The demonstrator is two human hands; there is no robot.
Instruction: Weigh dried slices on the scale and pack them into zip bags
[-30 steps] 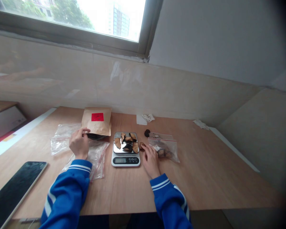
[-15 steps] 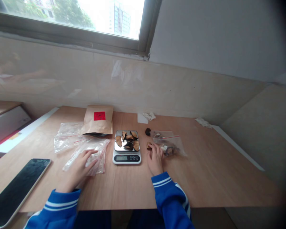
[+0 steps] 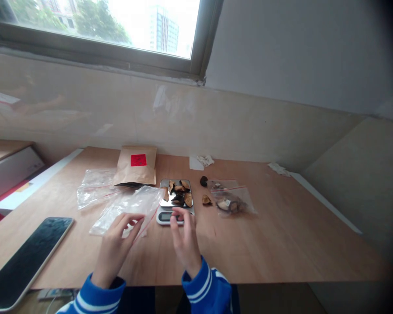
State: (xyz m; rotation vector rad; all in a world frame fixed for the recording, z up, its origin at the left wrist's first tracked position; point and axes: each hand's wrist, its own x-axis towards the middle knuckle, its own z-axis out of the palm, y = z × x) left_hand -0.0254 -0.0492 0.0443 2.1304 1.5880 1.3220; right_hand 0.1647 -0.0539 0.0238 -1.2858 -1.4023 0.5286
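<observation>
My left hand [image 3: 118, 244] pinches the near edge of a clear zip bag [image 3: 131, 207] and holds it lifted off the wooden table [image 3: 281, 244]. The bag's far corner overlaps the left side of a small digital scale [image 3: 175, 201]. Several brown and black dried pieces [image 3: 179, 194] lie on the scale's steel plate. My right hand [image 3: 185, 237] hovers just in front of the scale's display, fingers loosely extended, holding nothing. One loose dried piece [image 3: 206, 200] lies to the right of the scale.
A kraft paper pouch with a red label [image 3: 136, 166] leans behind the scale. More clear bags [image 3: 93, 192] lie to its left. A zip bag holding dried pieces [image 3: 234, 201] and a dark piece [image 3: 203, 181] lie on the right. A phone [image 3: 22, 259] rests at the near left edge.
My left hand left the pouch, came down on the clear bag and lifted it. My right hand moved from beside the right-hand bag to in front of the scale, leaving a dried piece there.
</observation>
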